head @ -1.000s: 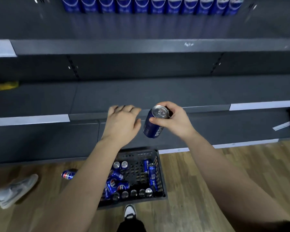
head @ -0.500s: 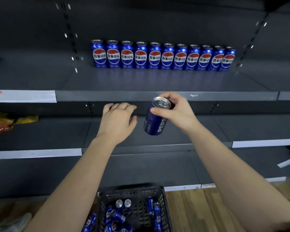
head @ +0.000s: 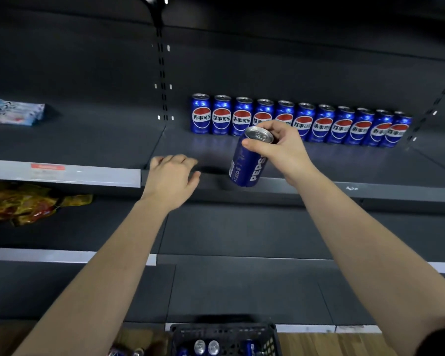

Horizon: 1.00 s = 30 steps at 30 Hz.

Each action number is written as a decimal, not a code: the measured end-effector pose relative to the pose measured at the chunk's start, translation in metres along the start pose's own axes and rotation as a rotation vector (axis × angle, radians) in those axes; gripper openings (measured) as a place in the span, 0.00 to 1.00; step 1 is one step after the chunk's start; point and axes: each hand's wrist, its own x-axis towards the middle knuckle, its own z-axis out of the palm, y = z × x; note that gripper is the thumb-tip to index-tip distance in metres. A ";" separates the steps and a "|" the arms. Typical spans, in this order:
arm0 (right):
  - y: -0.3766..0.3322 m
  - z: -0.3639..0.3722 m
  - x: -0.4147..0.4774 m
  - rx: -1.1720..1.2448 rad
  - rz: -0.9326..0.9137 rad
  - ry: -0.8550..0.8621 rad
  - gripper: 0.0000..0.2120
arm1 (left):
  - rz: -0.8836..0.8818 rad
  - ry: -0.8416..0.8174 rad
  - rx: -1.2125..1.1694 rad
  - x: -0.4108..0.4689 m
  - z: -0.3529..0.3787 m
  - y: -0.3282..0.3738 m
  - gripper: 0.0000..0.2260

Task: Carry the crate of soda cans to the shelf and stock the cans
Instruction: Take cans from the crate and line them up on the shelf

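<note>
A tilted blue can (head: 247, 163) is clamped at its top by the right hand (head: 284, 150), over the shelf (head: 332, 187) edge. The left hand (head: 171, 179) is held nearby, fingers relaxed, empty.

Blue aluminium soda can (head: 249, 160) with white PEPSI lettering: hangs tilted over the front edge of the dark grey metal shelf board (head: 370, 165), silver top toward the camera, pinched near the rim by the right hand (head: 285, 150). Row of eleven matching blue cans (head: 324, 124): stands upright, side by side, along the back of that board, logos facing out. Black plastic lattice crate (head: 224, 335): sits on the floor well below the board, holds a few loose cans (head: 206, 346).
</note>
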 end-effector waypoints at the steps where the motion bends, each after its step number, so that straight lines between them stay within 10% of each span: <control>1: 0.001 0.005 0.005 0.002 0.002 -0.002 0.18 | -0.006 0.000 -0.003 0.003 0.001 -0.005 0.16; 30: 0.042 0.059 0.051 0.157 0.200 0.019 0.23 | -0.021 -0.111 0.120 0.054 0.050 -0.025 0.18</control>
